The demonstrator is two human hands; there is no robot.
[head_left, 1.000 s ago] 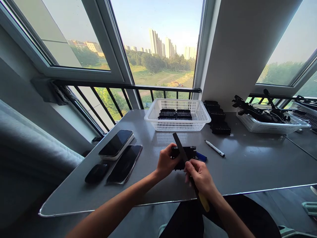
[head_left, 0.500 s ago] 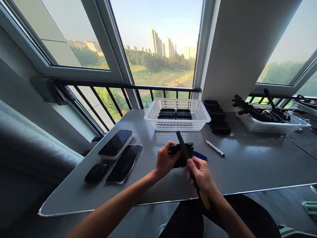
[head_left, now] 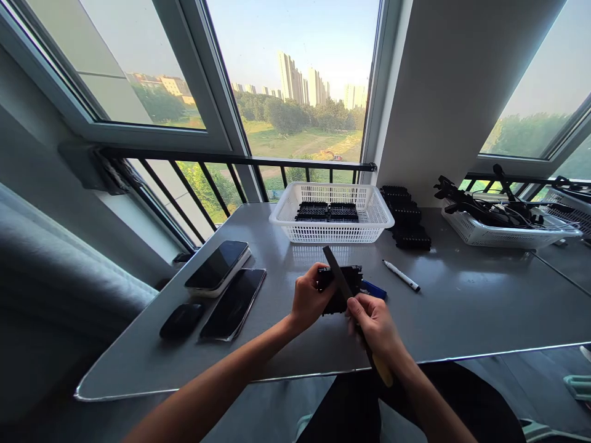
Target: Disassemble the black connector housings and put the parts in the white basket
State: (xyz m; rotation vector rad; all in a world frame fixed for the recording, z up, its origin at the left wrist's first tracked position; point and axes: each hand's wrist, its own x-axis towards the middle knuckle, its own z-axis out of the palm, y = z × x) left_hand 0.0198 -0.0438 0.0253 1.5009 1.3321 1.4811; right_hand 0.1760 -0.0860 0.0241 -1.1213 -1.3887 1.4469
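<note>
Over the grey table, my left hand (head_left: 308,296) is closed on the left side of a black plastic part (head_left: 353,278) with toothed edges. My right hand (head_left: 375,321) grips a long flat dark file (head_left: 337,268) with a yellow and black handle (head_left: 382,371). The file lies slantwise across the part, its tip pointing up and to the left. Just right of the part, a blue object (head_left: 373,290) rests on the table, partly hidden. My left fingertips are partly hidden behind the part.
A white basket (head_left: 339,234) with black parts stands at the back, more black parts (head_left: 410,237) beside it. A marker (head_left: 401,275) lies to the right. Two phones (head_left: 234,304) (head_left: 218,264) and a black mouse (head_left: 181,321) are at left. Another basket (head_left: 503,237) holds black items.
The file's tip has shifted slightly left and down across the black part. My left hand keeps its grip on the part.
</note>
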